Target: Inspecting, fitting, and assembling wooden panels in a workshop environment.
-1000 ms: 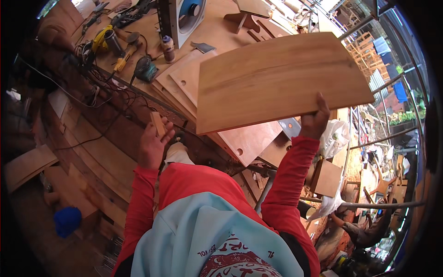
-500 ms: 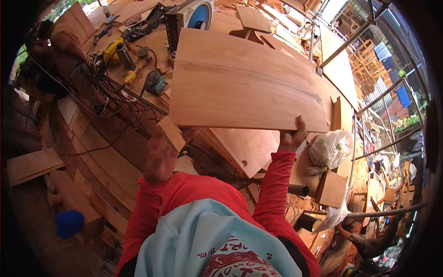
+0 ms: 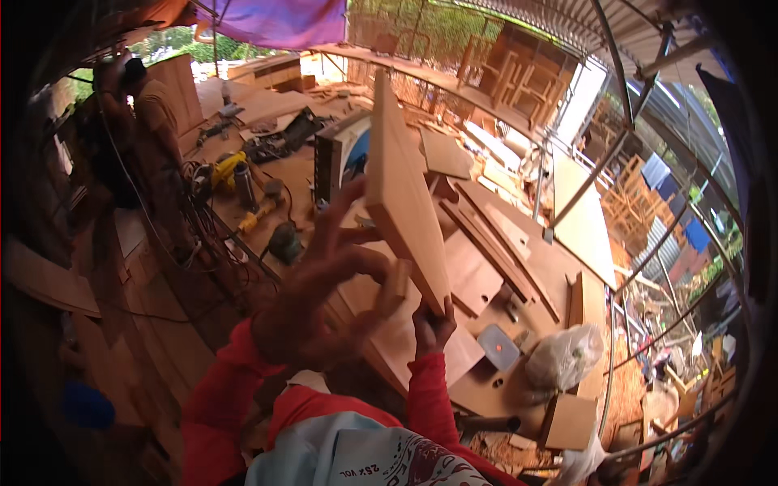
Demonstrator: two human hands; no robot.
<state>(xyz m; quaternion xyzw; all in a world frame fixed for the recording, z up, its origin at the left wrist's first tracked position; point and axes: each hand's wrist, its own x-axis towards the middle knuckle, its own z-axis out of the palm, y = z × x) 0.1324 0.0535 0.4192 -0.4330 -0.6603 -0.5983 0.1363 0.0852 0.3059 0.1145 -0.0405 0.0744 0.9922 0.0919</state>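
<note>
A flat wooden board (image 3: 405, 194) stands tilted nearly on end in front of me, one narrow edge turned toward me. My right hand (image 3: 433, 328) grips its lower corner, fingers wrapped round it. Left of the board, my left hand (image 3: 320, 296) pinches a small wooden block (image 3: 395, 281) between thumb and finger, its other fingers spread near the board's edge. Whether those fingers touch the board I cannot tell.
The workbench beyond carries more wooden panels (image 3: 478, 271), a grey square lid-like piece (image 3: 498, 348) and a clear plastic bag (image 3: 565, 356). Yellow power tools (image 3: 229, 170) with cables lie at the left. Two people (image 3: 154, 113) stand far left. Metal poles (image 3: 592, 178) rise at the right.
The board has turned from lying broad face up to standing steeply on edge. My left hand has risen beside it with the block. The view has tipped up, showing more of the background.
</note>
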